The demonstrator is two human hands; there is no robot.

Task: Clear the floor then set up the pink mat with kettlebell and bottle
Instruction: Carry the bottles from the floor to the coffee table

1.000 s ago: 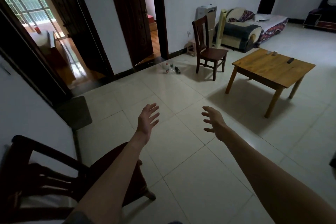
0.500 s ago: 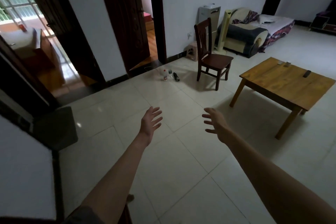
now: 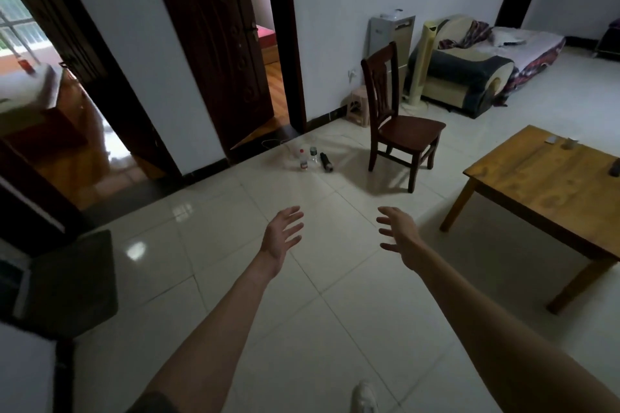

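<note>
Both my arms reach forward over the pale tiled floor [image 3: 335,329]. My left hand [image 3: 281,234] and my right hand [image 3: 397,233] are spread, fingers loose, holding nothing. Far ahead on the floor near a doorway stand a clear bottle with a red cap [image 3: 303,160] and a second clear bottle [image 3: 313,154]. A dark cylinder [image 3: 326,162] lies beside them. I see no pink mat and no kettlebell.
A dark wooden chair [image 3: 401,121] stands right of the bottles. A low wooden table [image 3: 543,184] with small items fills the right side. A sofa [image 3: 469,74], a tower fan [image 3: 421,67] and a small stool [image 3: 358,107] line the far wall. Open doorways are at left.
The view has moved forward and turned; the bottles, chair and table are closer. The dark chair at lower left has left the view. Both hands stay spread and empty.
</note>
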